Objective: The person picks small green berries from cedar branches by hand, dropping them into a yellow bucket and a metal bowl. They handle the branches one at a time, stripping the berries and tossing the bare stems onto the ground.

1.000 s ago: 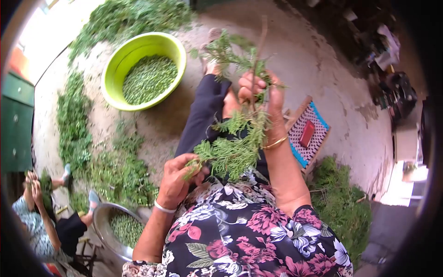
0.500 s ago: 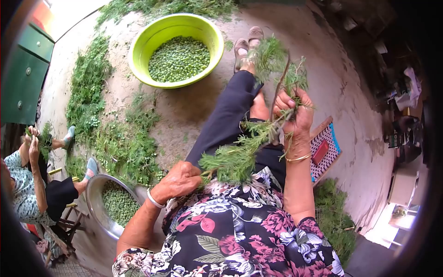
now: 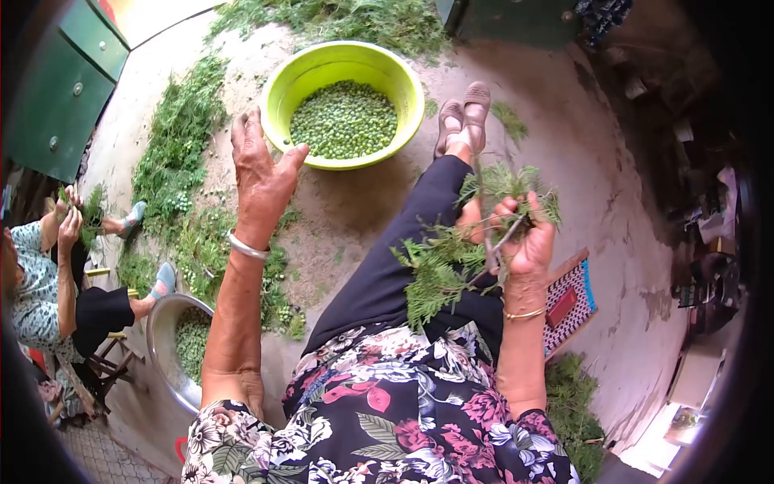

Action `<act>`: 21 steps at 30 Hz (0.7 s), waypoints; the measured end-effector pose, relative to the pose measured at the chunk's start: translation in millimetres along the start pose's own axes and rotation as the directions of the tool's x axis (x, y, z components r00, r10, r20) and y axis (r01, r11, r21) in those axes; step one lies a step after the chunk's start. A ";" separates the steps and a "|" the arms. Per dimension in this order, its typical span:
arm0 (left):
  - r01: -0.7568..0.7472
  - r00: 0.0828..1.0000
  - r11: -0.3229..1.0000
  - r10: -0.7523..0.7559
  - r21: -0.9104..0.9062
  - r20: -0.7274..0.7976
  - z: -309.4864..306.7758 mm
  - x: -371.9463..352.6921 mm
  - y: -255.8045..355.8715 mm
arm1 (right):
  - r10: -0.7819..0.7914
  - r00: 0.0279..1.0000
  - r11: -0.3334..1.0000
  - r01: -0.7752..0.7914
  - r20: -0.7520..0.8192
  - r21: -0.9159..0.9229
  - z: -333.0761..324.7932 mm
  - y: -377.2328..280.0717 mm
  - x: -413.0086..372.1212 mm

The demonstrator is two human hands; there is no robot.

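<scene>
My left hand [image 3: 264, 165] reaches out beside the near-left rim of a lime-green basin [image 3: 278, 89], fingers and thumb spread. A small round thing, seemingly a berry, shows near the thumb. Many green berries [image 3: 343, 121] lie in the basin. Above my lap, my right hand [image 3: 526, 242] is closed around a leafy evergreen branch [image 3: 439, 262]. Its bare brown stem shows between the feathery sprigs, and some foliage sticks out past the fingers.
A metal bowl [image 3: 168, 343] of green berries stands at left, near a seated person [image 3: 48, 278] handling a sprig. Cut greenery [image 3: 177, 153] covers the floor at left. A woven-top stool [image 3: 571, 302] with a red object on it is at right, above more branches [image 3: 574, 407].
My left hand has moved from the branch, where it was closed by my lap, up to the basin and opened. My right hand keeps the branch, and the view has shifted slightly.
</scene>
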State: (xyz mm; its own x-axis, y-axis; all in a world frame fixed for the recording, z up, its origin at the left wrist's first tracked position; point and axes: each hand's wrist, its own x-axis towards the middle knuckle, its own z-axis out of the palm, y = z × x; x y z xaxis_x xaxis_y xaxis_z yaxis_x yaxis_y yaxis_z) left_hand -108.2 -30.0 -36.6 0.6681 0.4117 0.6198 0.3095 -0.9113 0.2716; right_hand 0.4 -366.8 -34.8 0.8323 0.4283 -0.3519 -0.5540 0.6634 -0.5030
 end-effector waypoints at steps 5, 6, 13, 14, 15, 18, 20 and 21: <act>-0.230 0.973 0.834 0.190 -0.501 -0.131 -52.5 -7.1 81.2 | -0.184 0.980 0.950 0.157 -0.079 -0.269 11.4 27.3 6.9; -0.340 0.938 0.818 0.330 -0.465 -0.105 -58.5 -9.5 89.6 | -0.186 0.980 0.949 0.160 -0.075 -0.270 16.0 29.2 6.0; -0.440 0.673 0.783 0.612 -0.439 0.415 -32.1 -14.8 105.4 | -0.164 0.986 0.915 0.156 0.010 -0.372 49.8 53.3 -13.0; -0.408 0.759 0.779 0.579 -0.475 0.298 -37.2 -18.8 107.6 | -0.179 0.983 0.933 0.153 -0.052 -0.325 51.2 55.5 -15.4; -0.370 0.833 0.797 0.512 -0.477 0.210 -46.2 -20.2 111.2 | -0.210 0.978 0.934 0.196 -0.013 -0.299 46.5 56.4 -14.1; -0.242 0.958 0.828 0.287 -0.506 0.011 -57.6 -43.4 119.9 | -0.253 0.966 0.943 0.232 -0.059 -0.238 39.1 61.2 -10.5; -0.101 0.963 0.866 0.208 -0.489 0.170 -54.5 -58.1 128.5 | -0.239 0.970 0.953 0.227 -0.036 -0.203 45.9 63.5 -12.3; 0.243 0.869 0.786 0.083 -0.568 0.487 -50.7 -62.3 129.2 | -0.234 0.971 0.954 0.222 -0.038 -0.201 48.5 66.0 -13.6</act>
State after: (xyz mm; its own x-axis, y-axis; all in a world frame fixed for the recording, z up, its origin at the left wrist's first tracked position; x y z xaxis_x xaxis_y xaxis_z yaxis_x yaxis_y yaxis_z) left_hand -144.1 -173.9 -2.9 0.9363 0.2870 0.2024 0.0215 -0.6221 0.7826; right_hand -46.7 -299.1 -25.0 0.9377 0.2374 -0.2537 -0.3471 0.6046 -0.7169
